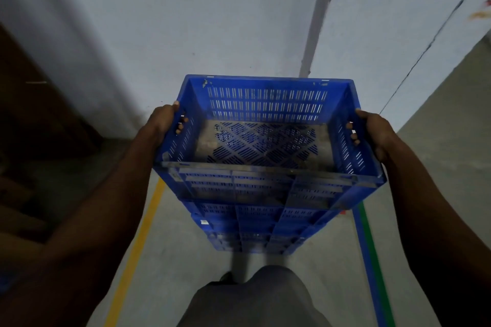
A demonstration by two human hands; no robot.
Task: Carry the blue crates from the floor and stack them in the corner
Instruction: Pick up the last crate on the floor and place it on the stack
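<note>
Person holds top blue crate point(265, 125) over stack of blue crates point(260, 223) near wall corner. Left hand point(162, 121) & right hand point(372, 130) grip end handle slots, fingers point(180, 126) curled thru. Rigid vented plastic, empty, prob light; handle slots are best hold.

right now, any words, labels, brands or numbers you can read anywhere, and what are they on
No readable text anywhere in the head view.
Small white sticker on the near wall of a lower crate in the stack: too small and blurred to read.
Top blue crate, gripped by the left hand and right hand: pale scuffs only, no lettering visible.
Wall and floor tape lines: no writing.
</note>
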